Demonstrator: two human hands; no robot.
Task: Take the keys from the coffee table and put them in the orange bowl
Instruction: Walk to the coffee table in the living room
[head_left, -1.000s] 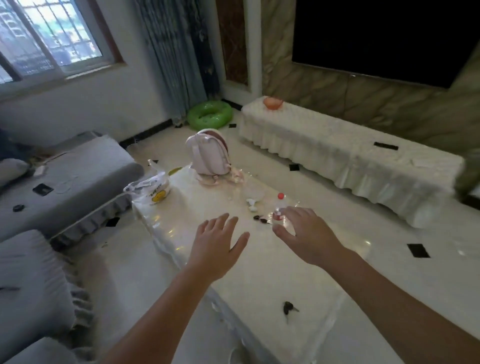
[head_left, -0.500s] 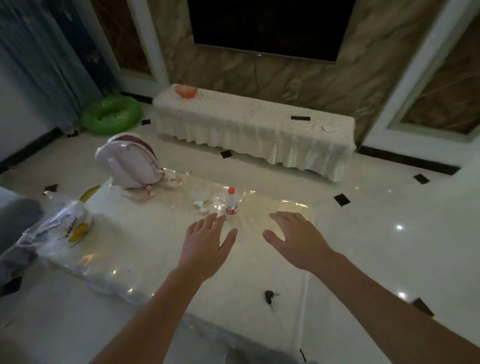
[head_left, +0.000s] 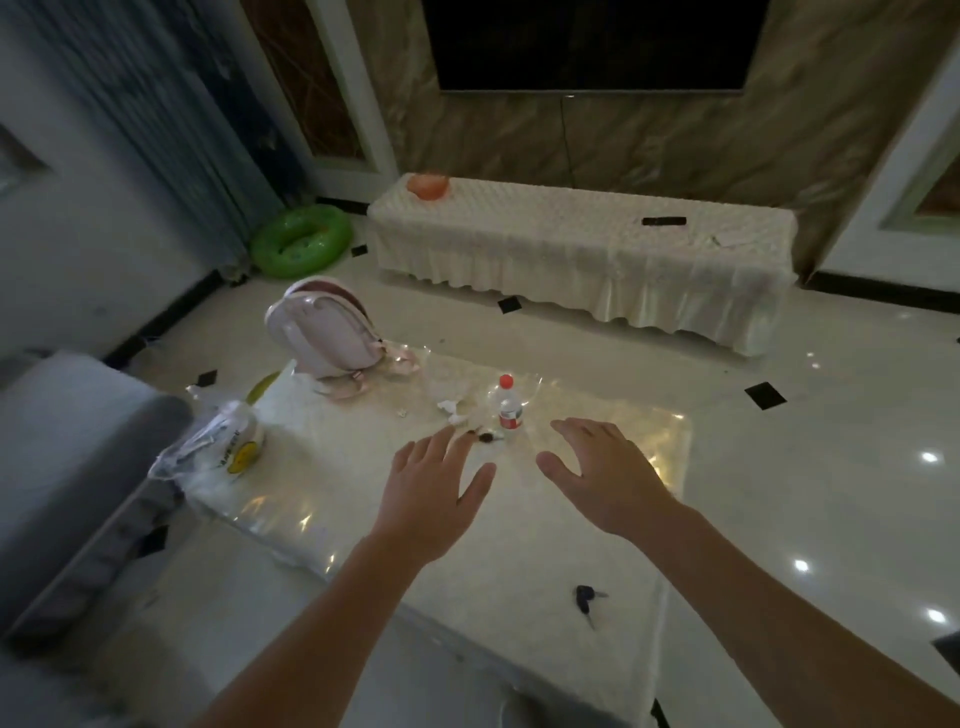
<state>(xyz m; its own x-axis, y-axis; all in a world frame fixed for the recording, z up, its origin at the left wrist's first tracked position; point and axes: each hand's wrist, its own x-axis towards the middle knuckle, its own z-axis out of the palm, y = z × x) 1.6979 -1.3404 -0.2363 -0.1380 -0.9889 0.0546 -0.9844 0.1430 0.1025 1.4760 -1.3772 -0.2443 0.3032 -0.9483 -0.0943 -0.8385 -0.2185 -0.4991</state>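
1. While both arms are extended over the coffee table (head_left: 363, 525), the left hand (head_left: 431, 493) is held palm down with its fingers spread and nothing gripped.
2. Right hand (head_left: 608, 478): likewise kept flat and splayed above the table, empty.
3. Keys (head_left: 586, 597): a dark bunch is seen lying on the table near its front right corner, below the right forearm and well apart from both hands.
4. Small dark item (head_left: 485, 438): found on the table just beyond the left fingertips; what it is cannot be told.
5. Plastic bottle (head_left: 510, 402), red-capped: stood upright on the table beyond and between the two hands.
6. Pink backpack (head_left: 322, 338): set at the table's far left end.
7. Printed plastic bag (head_left: 228, 447): placed at the table's left edge.
8. Orange bowl (head_left: 428, 185): located far beyond the table, on the left end of a cloth-draped cabinet (head_left: 587, 260) against the wall.
9. Green swim ring (head_left: 301, 240): laid on the floor beyond the table, left of the cabinet.
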